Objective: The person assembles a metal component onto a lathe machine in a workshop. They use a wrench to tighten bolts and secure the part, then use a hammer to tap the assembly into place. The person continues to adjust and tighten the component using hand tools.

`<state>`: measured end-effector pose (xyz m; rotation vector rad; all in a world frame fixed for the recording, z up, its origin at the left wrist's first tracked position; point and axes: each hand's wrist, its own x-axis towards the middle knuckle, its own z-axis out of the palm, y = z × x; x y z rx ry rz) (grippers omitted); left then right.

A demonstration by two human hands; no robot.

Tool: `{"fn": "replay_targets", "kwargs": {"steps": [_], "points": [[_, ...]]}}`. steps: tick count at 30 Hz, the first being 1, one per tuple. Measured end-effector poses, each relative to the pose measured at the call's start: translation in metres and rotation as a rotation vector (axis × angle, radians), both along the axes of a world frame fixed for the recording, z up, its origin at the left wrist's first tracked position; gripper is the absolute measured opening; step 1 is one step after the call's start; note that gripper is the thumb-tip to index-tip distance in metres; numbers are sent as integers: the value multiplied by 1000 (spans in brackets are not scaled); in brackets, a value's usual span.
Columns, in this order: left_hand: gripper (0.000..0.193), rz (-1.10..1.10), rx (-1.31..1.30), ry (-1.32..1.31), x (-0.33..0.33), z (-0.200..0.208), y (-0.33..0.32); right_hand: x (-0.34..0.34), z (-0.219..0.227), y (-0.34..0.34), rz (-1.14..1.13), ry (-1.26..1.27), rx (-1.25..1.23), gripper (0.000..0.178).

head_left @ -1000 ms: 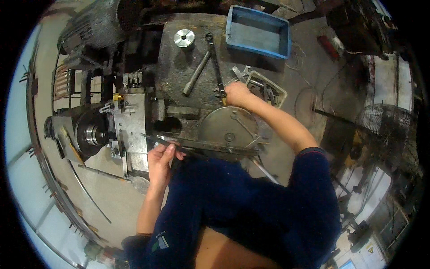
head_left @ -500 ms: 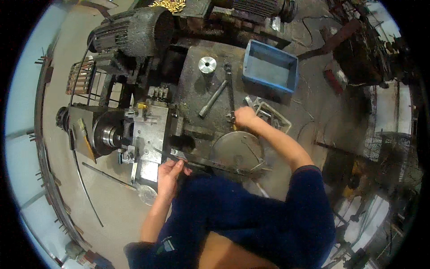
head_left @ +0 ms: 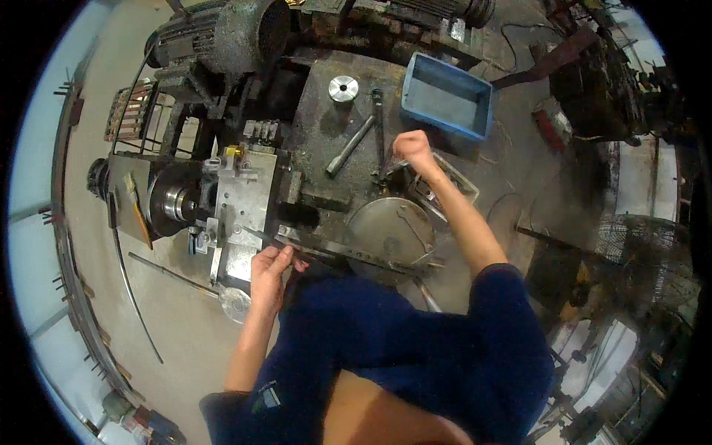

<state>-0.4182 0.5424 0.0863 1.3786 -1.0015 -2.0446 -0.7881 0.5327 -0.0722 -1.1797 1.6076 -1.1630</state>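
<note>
So the left hand (head_left: 270, 276) is pinching a thin dark rod (head_left: 257, 235) that points toward the steel plate (head_left: 245, 199), and well apart from it the right hand (head_left: 414, 146) is curled near the wrench (head_left: 379, 126) and tray (head_left: 475, 194), though honestly can't tell if it's gripping anything.

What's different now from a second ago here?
The right hand has moved forward from beside the near end of the long dark tool, toward the blue bin; whether it grips anything is unclear. The left hand still holds the thin dark rod; the silver round part stays put.
</note>
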Motion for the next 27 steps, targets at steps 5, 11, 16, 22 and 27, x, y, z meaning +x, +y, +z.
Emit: {"fn": "replay_targets", "kwargs": {"steps": [5, 11, 16, 22, 27], "points": [[22, -4, 1, -1, 3, -1, 2, -2, 12, 12, -169, -691, 7, 18], [22, 1, 2, 21, 1, 7, 0, 30, 99, 20, -128, -948, -118, 21], [24, -33, -19, -11, 12, 8, -2, 71, 101, 46, 65, -743, 134, 24], [22, 43, -57, 108, 42, 6, 5, 107, 164, 13, 320, -412, 114, 24], [21, 138, -46, 165, 72, -3, 12, 167, 167, -3, 412, 317, -35, 19]]}}
